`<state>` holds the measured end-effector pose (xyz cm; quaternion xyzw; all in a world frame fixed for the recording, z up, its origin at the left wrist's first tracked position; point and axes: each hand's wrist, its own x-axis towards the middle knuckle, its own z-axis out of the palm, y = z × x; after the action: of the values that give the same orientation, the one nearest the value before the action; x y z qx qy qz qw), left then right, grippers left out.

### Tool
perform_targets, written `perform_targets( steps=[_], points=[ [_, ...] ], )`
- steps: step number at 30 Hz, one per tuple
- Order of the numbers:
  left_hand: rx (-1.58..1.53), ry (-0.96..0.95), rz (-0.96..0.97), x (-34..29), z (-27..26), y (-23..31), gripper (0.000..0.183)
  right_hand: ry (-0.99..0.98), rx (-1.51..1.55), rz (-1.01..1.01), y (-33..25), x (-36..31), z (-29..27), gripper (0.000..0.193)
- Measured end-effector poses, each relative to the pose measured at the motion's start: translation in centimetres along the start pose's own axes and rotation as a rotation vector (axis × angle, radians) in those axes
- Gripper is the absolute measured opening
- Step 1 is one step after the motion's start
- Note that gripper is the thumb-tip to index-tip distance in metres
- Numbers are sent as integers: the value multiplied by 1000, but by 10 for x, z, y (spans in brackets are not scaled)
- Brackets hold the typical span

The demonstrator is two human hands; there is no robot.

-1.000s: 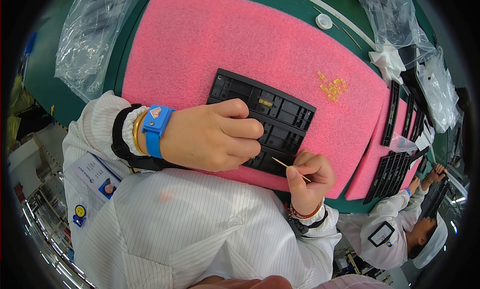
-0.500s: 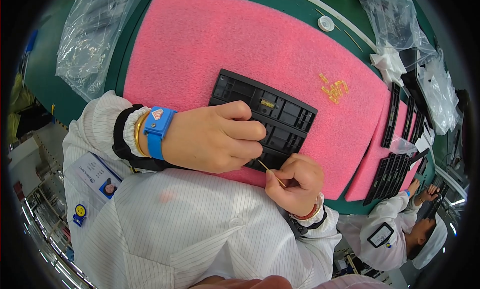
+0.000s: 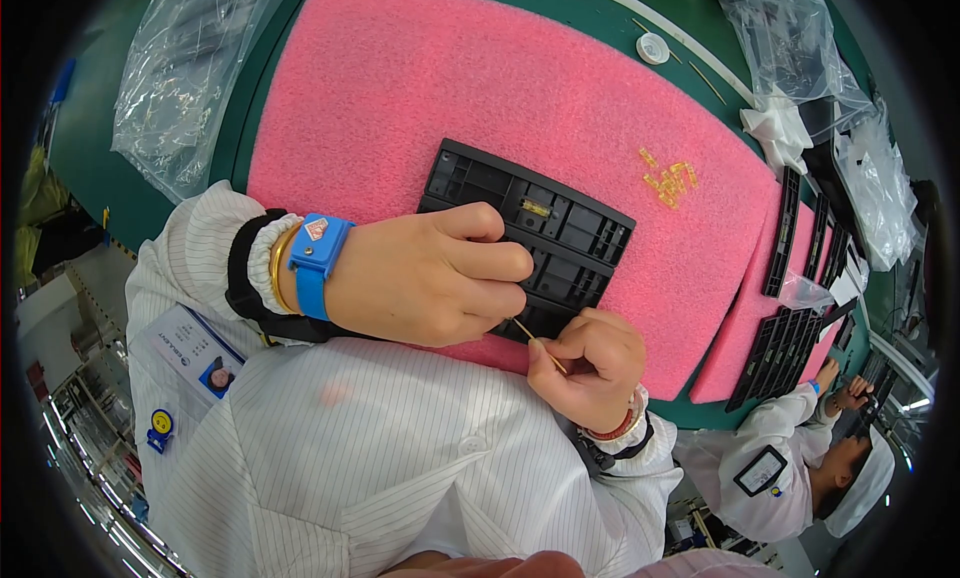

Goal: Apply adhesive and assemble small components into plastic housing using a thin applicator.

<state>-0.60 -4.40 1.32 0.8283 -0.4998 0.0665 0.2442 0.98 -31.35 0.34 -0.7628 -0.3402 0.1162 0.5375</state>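
Note:
A black plastic frame [image 3: 560, 228] with several cells lies on a pink foam mat [image 3: 480, 98]. My left hand [image 3: 430, 278], with a blue strap at the wrist, presses down on the frame's near edge. Beside it my right hand [image 3: 590, 363] pinches a thin wooden stick [image 3: 535, 343] whose tip points at the frame's near edge, right next to my left fingers. One small yellow piece [image 3: 536, 209] sits in a cell of the frame. Further right on the foam lies a small heap of yellow pieces [image 3: 670, 178].
More black frames [image 3: 800, 248] stand in rows at the right edge of the foam. Clear plastic bags [image 3: 180, 68] lie at the left and at the upper right [image 3: 800, 48]. A white round cap [image 3: 652, 47] rests on the green table. Another person [image 3: 800, 468] in white works at lower right.
My right hand has moved left toward my left hand and the frame, bringing the stick's tip to the frame's near edge. My left hand has kept still.

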Motion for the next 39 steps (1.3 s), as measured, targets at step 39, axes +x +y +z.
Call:
perform_targets(
  steps=[39],
  points=[
    [-28, -13, 37, -1, 1, -2, 16, 107, 198, 151, 0, -10, -4, 24]
  ],
)
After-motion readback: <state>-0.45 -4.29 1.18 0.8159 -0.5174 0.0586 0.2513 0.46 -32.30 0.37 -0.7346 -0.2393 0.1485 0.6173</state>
